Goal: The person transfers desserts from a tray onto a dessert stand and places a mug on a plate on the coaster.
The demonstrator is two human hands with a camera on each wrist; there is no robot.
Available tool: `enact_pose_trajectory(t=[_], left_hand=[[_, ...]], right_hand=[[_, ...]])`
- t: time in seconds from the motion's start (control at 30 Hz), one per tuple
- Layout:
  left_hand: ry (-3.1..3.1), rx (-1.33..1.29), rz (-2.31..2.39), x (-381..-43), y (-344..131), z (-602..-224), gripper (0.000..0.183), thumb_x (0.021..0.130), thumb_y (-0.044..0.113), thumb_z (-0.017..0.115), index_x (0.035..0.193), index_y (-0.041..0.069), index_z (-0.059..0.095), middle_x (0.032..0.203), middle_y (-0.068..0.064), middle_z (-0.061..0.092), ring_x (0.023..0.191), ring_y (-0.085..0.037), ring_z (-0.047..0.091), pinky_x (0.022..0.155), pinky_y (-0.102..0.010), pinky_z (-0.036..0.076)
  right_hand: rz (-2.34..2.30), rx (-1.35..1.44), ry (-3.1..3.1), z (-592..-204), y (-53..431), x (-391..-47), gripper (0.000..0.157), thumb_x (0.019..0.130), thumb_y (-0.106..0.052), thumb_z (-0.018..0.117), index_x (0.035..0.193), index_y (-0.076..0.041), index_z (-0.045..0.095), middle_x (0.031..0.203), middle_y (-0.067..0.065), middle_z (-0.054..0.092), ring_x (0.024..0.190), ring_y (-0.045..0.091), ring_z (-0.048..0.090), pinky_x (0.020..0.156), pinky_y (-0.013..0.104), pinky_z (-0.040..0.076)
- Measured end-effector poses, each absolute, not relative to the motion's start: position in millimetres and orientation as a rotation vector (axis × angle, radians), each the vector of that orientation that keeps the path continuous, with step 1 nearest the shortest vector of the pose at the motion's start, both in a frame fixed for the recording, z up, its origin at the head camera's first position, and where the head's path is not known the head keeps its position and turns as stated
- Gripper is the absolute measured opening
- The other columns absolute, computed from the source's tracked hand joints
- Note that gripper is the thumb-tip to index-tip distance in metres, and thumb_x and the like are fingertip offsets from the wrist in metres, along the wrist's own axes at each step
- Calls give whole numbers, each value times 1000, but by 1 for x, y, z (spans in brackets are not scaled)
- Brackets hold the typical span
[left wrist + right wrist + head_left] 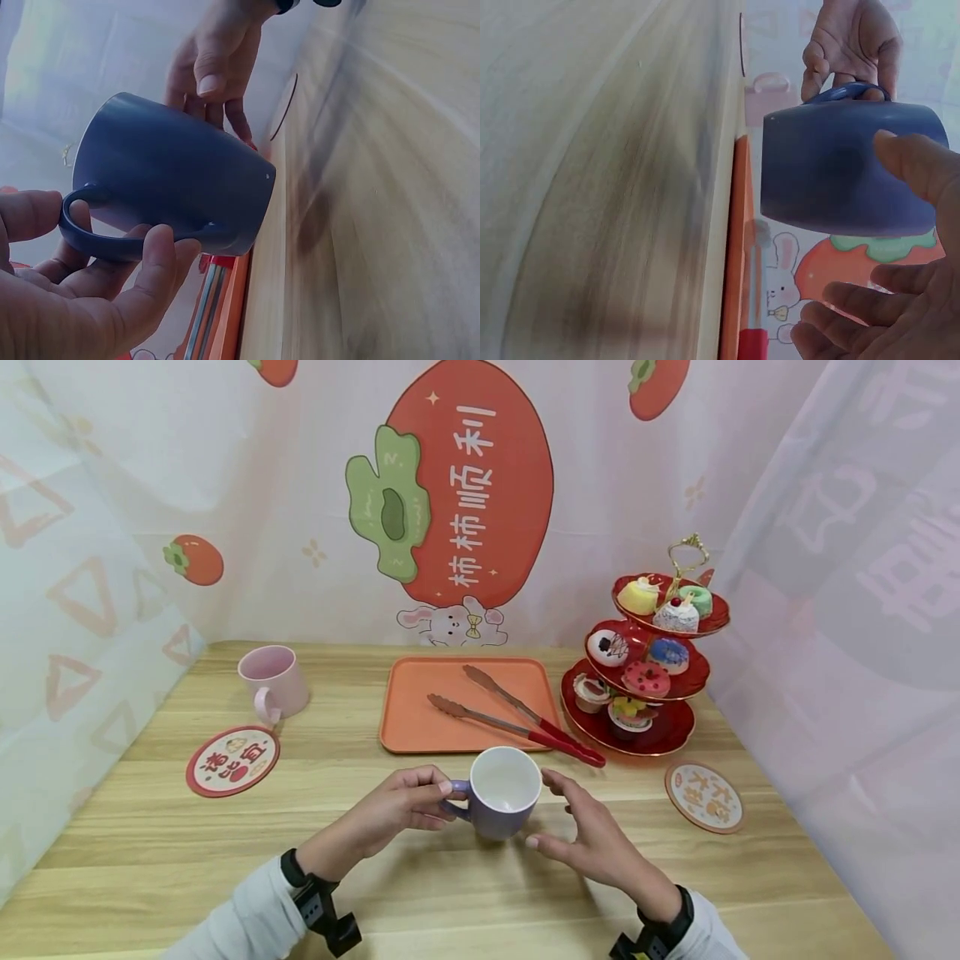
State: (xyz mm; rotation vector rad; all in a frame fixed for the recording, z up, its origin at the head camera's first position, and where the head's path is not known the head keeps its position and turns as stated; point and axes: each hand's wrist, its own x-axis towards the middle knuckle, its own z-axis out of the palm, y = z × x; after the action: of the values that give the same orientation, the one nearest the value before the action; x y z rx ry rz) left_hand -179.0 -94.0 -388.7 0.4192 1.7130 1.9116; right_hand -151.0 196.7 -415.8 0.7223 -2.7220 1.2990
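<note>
A blue-purple mug (501, 802) with a white inside is held up off the table, its shadow falling on the wood below. My left hand (405, 806) pinches its handle between thumb and fingers; in the left wrist view the fingers curl through the handle loop (112, 244). On the mug's other side, my right hand (588, 835) is spread with thumb and fingers apart, close to the wall of the mug. The right wrist view shows the open right palm (915, 300) facing the mug body (840, 165), gripping nothing.
Behind the mug lies an orange tray (405, 693) with red-handled tongs (517, 727) across it. A pink mug (281, 685) and round coaster (232, 762) are at left. At right stand a three-tier red dessert stand (678, 739) with toy cakes and another coaster (703, 797).
</note>
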Motion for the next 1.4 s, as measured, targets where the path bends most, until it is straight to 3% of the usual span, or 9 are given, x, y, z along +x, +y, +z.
enact_pose_trajectory(t=[0.23,0.47,0.63,0.9,1.13,1.4], left_hand=[[1677,444,1875,-173,-87,-386,16,93,17,55,90,1,56,96,-12,62,87,-25,61,77,-40,49],[1628,510,1876,-169,-81,-385,20,93,16,55,94,-4,55,100,-12,60,87,-23,60,77,-38,49],[1629,512,1878,-168,-77,-385,28,93,15,54,97,-13,49,97,-11,60,85,-22,60,76,-37,50],[1627,519,1885,-168,-77,-384,20,93,15,55,94,-5,55,97,-12,60,86,-23,60,76,-37,50],[1659,525,1866,-169,-77,-387,33,94,16,54,105,-14,50,103,-13,58,96,-31,58,78,-41,49],[1855,608,1743,-170,-80,-391,34,93,19,58,118,-4,56,109,-14,59,100,-29,57,80,-43,48]], right_hand=[[1416,819,-2651,-416,191,-153,86,69,-36,81,139,-14,36,129,2,50,114,22,48,82,49,43],[1604,907,-2566,-416,189,-151,89,65,-28,86,137,-20,35,127,-2,52,113,20,51,91,39,41],[1663,939,-2515,-417,190,-150,87,67,-20,85,137,-14,34,125,4,53,109,25,54,84,40,46],[1700,952,-2491,-392,183,-140,83,66,-3,82,133,5,34,122,22,52,104,40,54,81,45,47],[1713,899,-2473,-391,181,-135,84,64,-1,83,132,7,34,121,25,51,103,42,53,78,48,47],[1673,860,-2467,-397,185,-131,84,64,-2,84,132,7,35,121,23,52,103,40,53,78,42,49]])
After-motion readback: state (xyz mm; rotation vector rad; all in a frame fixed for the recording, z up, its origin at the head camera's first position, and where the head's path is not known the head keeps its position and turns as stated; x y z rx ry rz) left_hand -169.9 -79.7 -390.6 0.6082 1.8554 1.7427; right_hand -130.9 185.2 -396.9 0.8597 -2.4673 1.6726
